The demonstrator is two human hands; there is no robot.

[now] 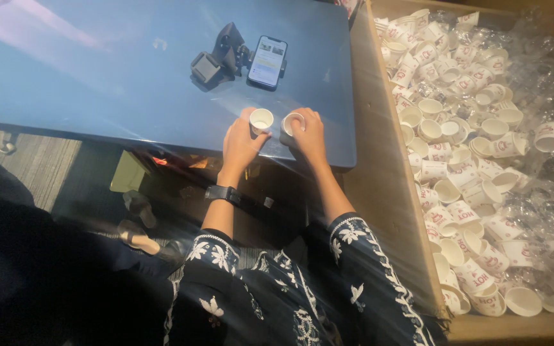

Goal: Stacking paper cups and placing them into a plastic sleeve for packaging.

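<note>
The left hand [240, 142] is wrapped around a small white paper cup [261, 120], standing up on the blue table [97, 77]. The right hand [309, 133] seems to grip another cup [290, 123], tipped over.

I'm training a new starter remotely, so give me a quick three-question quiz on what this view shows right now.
1. True or false: each hand holds a small white paper cup over the blue table.
2. Which lies right of the table? A) a wooden bin of loose paper cups B) a metal rack C) a sink
3. Fill in: beside the black camera mount on the table lies a ____.

Key
1. True: left hand grips one cup, right hand the other cup.
2. A, the wooden bin.
3. Smartphone, screen lit.
</note>
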